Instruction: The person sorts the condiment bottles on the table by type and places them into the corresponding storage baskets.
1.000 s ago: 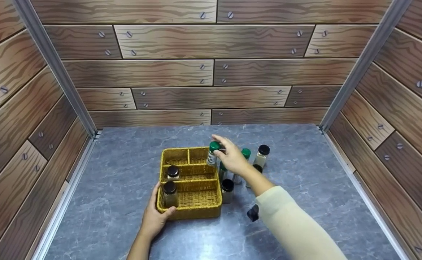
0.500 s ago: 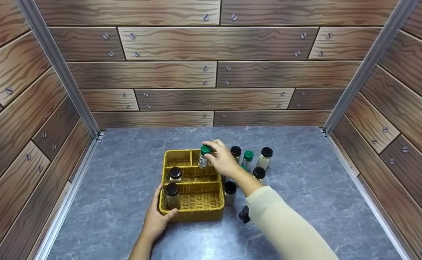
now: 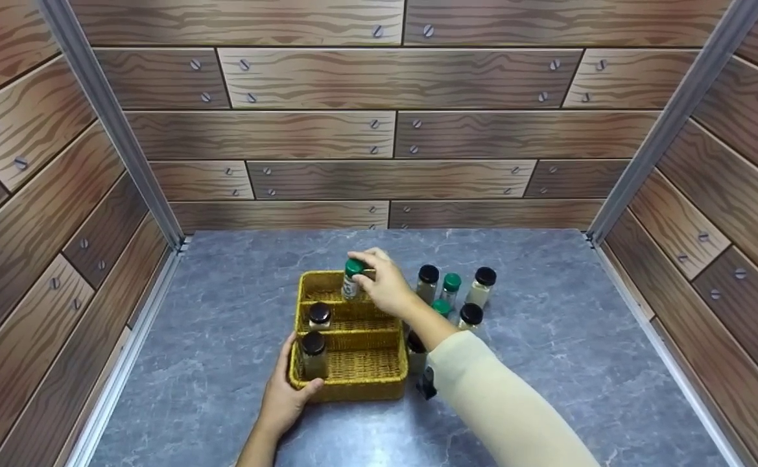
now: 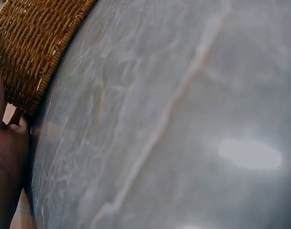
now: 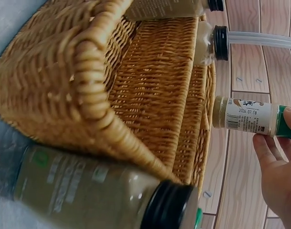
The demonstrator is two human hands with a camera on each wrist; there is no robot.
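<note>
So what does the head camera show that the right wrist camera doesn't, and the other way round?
Only the head view shows the left hand gripping the near left corner of the woven basket, and the far-right black-capped jar on the table.

Only the right wrist view shows the barcode and printed date on the label of the green-capped spice jar.

Both show the right hand holding that green-capped spice jar, the woven basket, its near-compartment jar and its middle-compartment jar.

Rough woven wicker on the basket (image 3: 359,391), glossy worktop (image 3: 547,311) beneath, and smooth, plastic-looking green cap (image 3: 353,267) on the held bottle (image 5: 248,116)!
</note>
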